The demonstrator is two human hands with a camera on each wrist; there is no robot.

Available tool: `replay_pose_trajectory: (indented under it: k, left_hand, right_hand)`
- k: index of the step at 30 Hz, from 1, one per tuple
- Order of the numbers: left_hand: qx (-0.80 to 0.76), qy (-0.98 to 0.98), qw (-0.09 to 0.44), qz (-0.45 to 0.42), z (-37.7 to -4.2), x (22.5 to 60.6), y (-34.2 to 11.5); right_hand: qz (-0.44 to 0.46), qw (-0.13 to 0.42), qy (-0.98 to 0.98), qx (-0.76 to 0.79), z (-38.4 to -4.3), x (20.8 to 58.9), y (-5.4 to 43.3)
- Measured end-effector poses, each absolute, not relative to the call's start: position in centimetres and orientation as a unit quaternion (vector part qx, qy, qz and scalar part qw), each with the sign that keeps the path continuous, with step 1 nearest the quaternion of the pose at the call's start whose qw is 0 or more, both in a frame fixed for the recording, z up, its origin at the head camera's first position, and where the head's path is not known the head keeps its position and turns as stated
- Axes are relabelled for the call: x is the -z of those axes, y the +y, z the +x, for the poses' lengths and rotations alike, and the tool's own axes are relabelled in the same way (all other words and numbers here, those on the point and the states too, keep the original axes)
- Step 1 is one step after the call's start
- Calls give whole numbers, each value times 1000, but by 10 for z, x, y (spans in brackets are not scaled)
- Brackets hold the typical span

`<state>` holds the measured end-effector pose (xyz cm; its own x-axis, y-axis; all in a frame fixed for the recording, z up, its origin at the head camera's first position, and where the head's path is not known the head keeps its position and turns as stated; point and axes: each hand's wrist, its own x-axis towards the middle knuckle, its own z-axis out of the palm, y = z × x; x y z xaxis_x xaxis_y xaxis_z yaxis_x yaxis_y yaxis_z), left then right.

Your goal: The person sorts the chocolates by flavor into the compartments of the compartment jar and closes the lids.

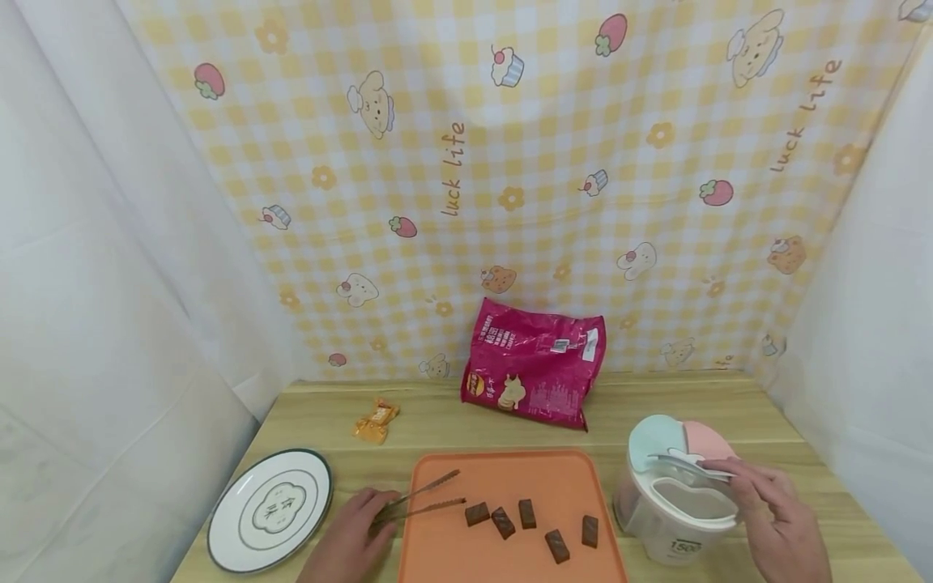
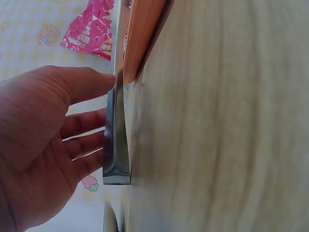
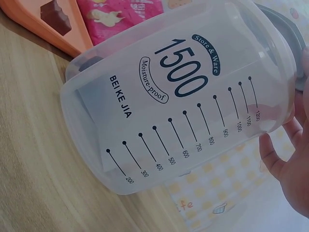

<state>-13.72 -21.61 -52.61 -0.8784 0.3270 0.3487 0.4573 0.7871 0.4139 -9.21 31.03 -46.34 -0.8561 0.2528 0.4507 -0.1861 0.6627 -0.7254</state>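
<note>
My left hand (image 1: pixel 351 536) holds metal tongs (image 2: pixel 116 121), thumb on one side and fingers on the other. The tongs' spread tips reach over the left side of the orange tray (image 1: pixel 445 559). Several small brown chocolate pieces (image 1: pixel 527 514) lie on the tray, right of the tips. At the right stands a clear storage container (image 3: pixel 183 116) marked 1500, with a mint and pink lid (image 1: pixel 656 441). My right hand (image 1: pixel 783 518) is at its top, fingers on the raised flap (image 1: pixel 688 465) and thumb near the rim. The opening below the flap shows.
A white plate (image 1: pixel 236 518) with a dark rim sits at the far left. Orange-wrapped candies (image 1: pixel 377 421) lie behind it on the wooden table (image 1: pixel 321 413). A magenta snack bag (image 1: pixel 535 364) leans against the checked cloth (image 1: pixel 437 259) at the back.
</note>
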Motion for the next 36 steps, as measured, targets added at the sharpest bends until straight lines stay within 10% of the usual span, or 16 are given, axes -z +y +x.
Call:
replay_pose_trajectory:
  k: [36]
  left_hand:
    - [332, -897, 63, -285, -134, 508, -217]
  right_hand:
    - [-9, 266, -869, -418, -92, 464, 310]
